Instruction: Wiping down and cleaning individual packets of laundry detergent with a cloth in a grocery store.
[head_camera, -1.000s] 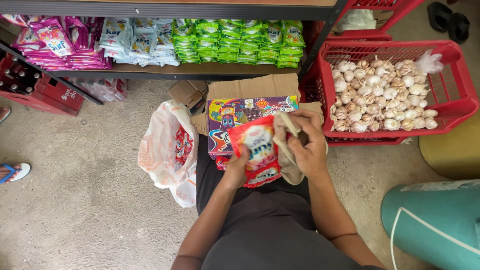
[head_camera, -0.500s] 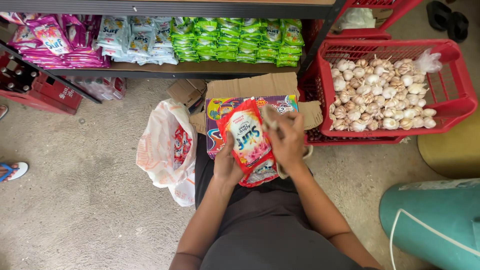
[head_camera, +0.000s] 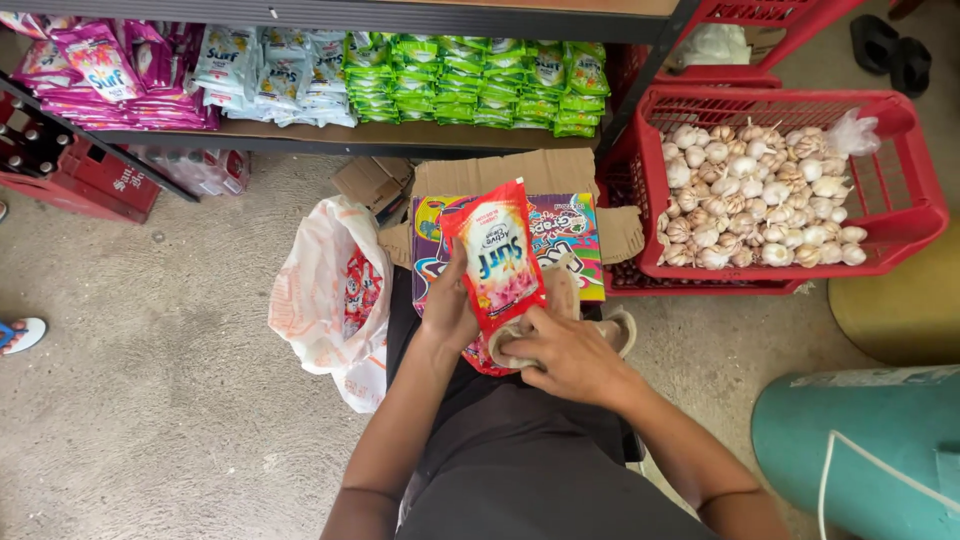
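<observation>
A red and pink sachet pack (head_camera: 497, 257) stands nearly upright in front of me, held from its left side by my left hand (head_camera: 447, 308). My right hand (head_camera: 560, 352) presses a beige cloth (head_camera: 560, 322) against the pack's lower end. Behind the pack lies an open cardboard box (head_camera: 560, 180) with a colourful printed carton (head_camera: 575, 225) inside. My dark-clothed lap fills the bottom of the view.
A white plastic bag (head_camera: 325, 300) with red sachets sits on the concrete floor at left. A low shelf (head_camera: 300, 135) holds pink, white and green sachets. A red crate (head_camera: 900, 190) of garlic stands at right, a teal drum (head_camera: 860, 450) at lower right.
The pack has been raised more upright. My right hand with the cloth has slid from the pack's upper right side down to its lower end.
</observation>
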